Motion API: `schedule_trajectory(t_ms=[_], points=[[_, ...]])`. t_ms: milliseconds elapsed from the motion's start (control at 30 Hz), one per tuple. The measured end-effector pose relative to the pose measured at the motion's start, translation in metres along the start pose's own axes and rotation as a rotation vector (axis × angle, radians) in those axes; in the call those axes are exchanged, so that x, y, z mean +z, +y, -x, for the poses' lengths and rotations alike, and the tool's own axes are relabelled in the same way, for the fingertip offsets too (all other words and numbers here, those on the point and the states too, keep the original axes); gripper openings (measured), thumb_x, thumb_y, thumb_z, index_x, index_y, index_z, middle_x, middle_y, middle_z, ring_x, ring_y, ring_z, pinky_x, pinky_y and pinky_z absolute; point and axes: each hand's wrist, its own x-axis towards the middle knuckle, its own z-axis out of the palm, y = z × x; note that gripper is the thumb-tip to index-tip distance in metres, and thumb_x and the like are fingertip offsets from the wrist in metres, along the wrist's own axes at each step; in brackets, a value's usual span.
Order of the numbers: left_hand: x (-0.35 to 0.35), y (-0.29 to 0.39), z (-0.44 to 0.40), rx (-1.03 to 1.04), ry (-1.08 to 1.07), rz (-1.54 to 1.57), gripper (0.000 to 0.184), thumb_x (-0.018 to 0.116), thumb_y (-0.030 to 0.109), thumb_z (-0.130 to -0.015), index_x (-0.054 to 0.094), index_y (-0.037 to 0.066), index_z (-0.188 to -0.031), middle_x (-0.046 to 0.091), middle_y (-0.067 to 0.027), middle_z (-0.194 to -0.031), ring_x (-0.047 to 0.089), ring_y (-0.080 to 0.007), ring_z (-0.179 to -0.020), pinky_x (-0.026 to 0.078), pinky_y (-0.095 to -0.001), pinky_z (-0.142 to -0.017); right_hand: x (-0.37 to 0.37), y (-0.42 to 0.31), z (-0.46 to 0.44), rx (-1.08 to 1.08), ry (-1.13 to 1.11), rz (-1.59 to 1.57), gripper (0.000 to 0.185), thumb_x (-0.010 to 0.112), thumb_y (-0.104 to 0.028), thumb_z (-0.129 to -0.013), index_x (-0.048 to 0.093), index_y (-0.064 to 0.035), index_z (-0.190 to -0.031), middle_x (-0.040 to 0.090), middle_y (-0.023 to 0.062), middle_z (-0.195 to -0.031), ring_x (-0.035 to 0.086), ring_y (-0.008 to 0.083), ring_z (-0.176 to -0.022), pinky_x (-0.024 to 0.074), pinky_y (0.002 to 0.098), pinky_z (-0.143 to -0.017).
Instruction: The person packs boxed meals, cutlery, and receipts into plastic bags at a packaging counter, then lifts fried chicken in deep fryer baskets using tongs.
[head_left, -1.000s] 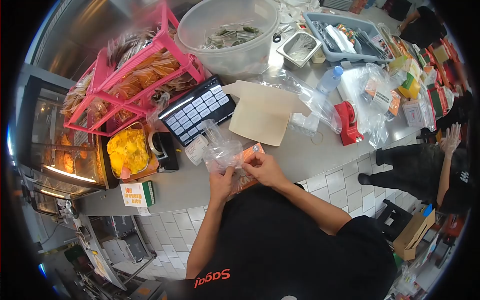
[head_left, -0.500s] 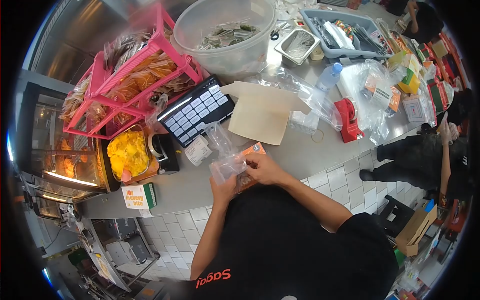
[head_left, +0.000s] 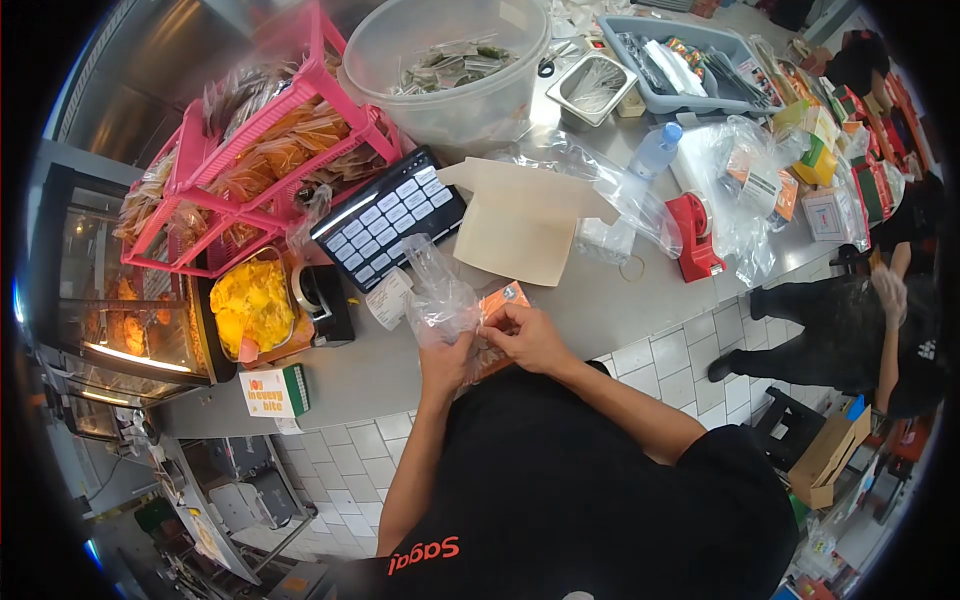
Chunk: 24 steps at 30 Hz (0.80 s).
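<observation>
My left hand (head_left: 446, 362) is closed on a clear plastic bag (head_left: 437, 302), which stands up crumpled above the fingers. Just to the right, my right hand (head_left: 527, 340) pinches at the bag's edge, fingers and thumb pressed together. An orange box (head_left: 508, 297) lies at the counter's near edge, partly behind the hands; whether it is inside the bag cannot be made out. A white printed receipt (head_left: 389, 299) lies left of the bag, against a black tablet (head_left: 390, 222) with rows of white buttons. Beyond the hands stands an open cardboard box (head_left: 518, 230).
Left are a pink rack (head_left: 260, 150) of packets, a tray of yellow food (head_left: 254, 308) and a small printed box (head_left: 272, 392). Behind stands a large clear tub (head_left: 450, 110). A red tape dispenser (head_left: 697, 240) and water bottle (head_left: 656, 150) stand right. A co-worker (head_left: 840, 320) is at far right.
The bag has gone from lying flatter over my left hand to standing up, bunched. My right hand has shifted slightly. The co-worker at the right has moved their hands and legs.
</observation>
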Motion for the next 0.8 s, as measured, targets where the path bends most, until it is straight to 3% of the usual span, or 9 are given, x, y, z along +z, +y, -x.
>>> schedule_trajectory(t_ms=[67,133,233,333,467,667,733,800], points=[[-0.001,0.001,0.000,-0.045,0.017,-0.022,0.030,0.069,0.011,-0.084,0.059,-0.004,-0.108,0.064,-0.0092,-0.099,0.061,-0.0146,-0.086,0.050,-0.0284,-0.074,0.001,-0.001,0.002,0.027,0.004,0.008,0.027,0.068,-0.023,-0.086,0.065,0.0010,-0.098,0.069,0.0082,-0.082,0.066,0.0153,-0.075,0.0525,0.0294,-0.071],[-0.002,-0.003,-0.002,0.004,-0.007,-0.009,0.030,0.070,0.012,-0.083,0.060,-0.003,-0.107,0.066,-0.0092,-0.098,0.062,-0.0143,-0.086,0.050,-0.0284,-0.073,0.003,0.004,0.002,-0.016,0.001,0.018,0.023,0.065,-0.016,-0.089,0.063,0.0032,-0.103,0.067,0.0045,-0.085,0.063,0.0095,-0.075,0.0514,0.0247,-0.067],[-0.004,0.014,0.005,0.098,-0.022,-0.236,0.031,0.072,0.014,-0.082,0.061,-0.002,-0.106,0.067,-0.0088,-0.095,0.063,-0.0140,-0.085,0.051,-0.0295,-0.073,0.005,0.008,-0.002,0.043,0.032,-0.067,0.026,0.065,-0.018,-0.086,0.064,0.0002,-0.104,0.069,0.0088,-0.088,0.066,0.0152,-0.076,0.0524,0.0303,-0.072],[-0.004,-0.003,0.003,0.195,0.005,-0.081,0.028,0.073,0.016,-0.082,0.062,0.000,-0.102,0.069,-0.0088,-0.093,0.064,-0.0145,-0.085,0.051,-0.0306,-0.073,0.005,0.015,-0.011,-0.070,-0.063,-0.019,0.025,0.062,-0.014,-0.085,0.064,-0.0010,-0.107,0.069,0.0086,-0.089,0.065,0.0153,-0.077,0.0515,0.0302,-0.073],[-0.005,0.003,0.005,0.214,0.036,-0.199,0.033,0.071,0.010,-0.076,0.054,0.000,-0.103,0.067,-0.0117,-0.089,0.065,-0.0172,-0.083,0.050,-0.0306,-0.074,0.002,0.015,-0.012,-0.024,-0.145,0.030,0.025,0.058,-0.010,-0.086,0.064,-0.0026,-0.109,0.068,0.0082,-0.090,0.063,0.0147,-0.080,0.0500,0.0294,-0.074],[-0.006,0.017,0.002,0.240,-0.133,-0.204,0.039,0.074,0.014,-0.074,0.053,0.001,-0.104,0.067,-0.0114,-0.088,0.065,-0.0182,-0.081,0.051,-0.0326,-0.074,-0.004,0.003,-0.013,-0.106,-0.192,-0.010,0.022,0.053,-0.004,-0.087,0.063,-0.0012,-0.106,0.065,0.0071,-0.089,0.062,0.0133,-0.085,0.0481,0.0281,-0.078],[-0.011,0.022,0.001,0.238,-0.199,-0.362,0.040,0.074,0.017,-0.079,0.055,0.001,-0.110,0.066,-0.0104,-0.098,0.063,-0.0161,-0.091,0.050,-0.0319,-0.077,-0.001,0.002,-0.013,-0.090,-0.163,-0.099,0.020,0.055,-0.005,-0.087,0.062,0.0002,-0.104,0.065,0.0085,-0.088,0.063,0.0138,-0.083,0.0497,0.0290,-0.075],[-0.010,0.015,-0.002,0.229,-0.194,-0.268,0.038,0.073,0.018,-0.079,0.057,0.001,-0.109,0.066,-0.0097,-0.098,0.063,-0.0166,-0.090,0.050,-0.0324,-0.077,0.001,0.008,-0.013,-0.042,-0.082,-0.120,0.019,0.057,-0.006,-0.087,0.062,0.0004,-0.104,0.065,0.0093,-0.091,0.063,0.0140,-0.082,0.0506,0.0294,-0.074]])
